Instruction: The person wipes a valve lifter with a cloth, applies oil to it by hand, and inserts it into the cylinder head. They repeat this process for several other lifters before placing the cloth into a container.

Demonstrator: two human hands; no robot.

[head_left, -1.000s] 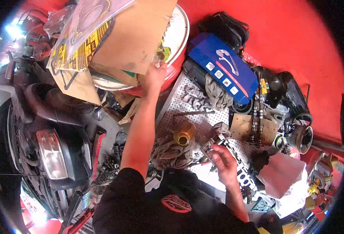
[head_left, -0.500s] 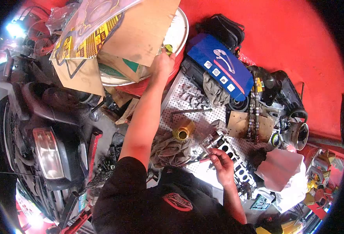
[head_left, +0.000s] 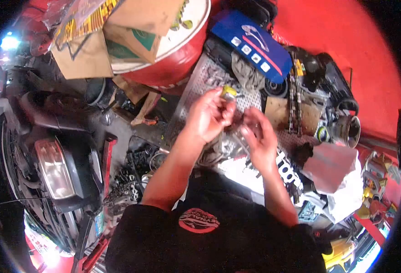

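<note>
My left hand (head_left: 210,116) is raised over the perforated metal tray (head_left: 191,93), fingers curled. At its fingertips is a small yellow-green piece (head_left: 229,90) with a pale or clear part; its kind is not plain. Close beside it, to the right, my right hand (head_left: 260,139) has bent fingers smeared by motion, and whether anything is in them cannot be made out. Below the right hand lies a metal cylinder head (head_left: 287,172) with a row of oval openings. A grey rag (head_left: 211,154) lies partly hidden under my hands.
A red drum (head_left: 182,63) at the upper left bears cardboard (head_left: 141,16) and yellow-green pieces (head_left: 182,22). Beyond the tray are a blue box (head_left: 250,43) and a camshaft (head_left: 295,98). White paper (head_left: 334,168) lies right; a car headlight (head_left: 55,168) is left.
My left hand has come back from the drum top to the tray, with a yellow-green piece in its fingers. My right hand has risen toward it. The view has shifted.
</note>
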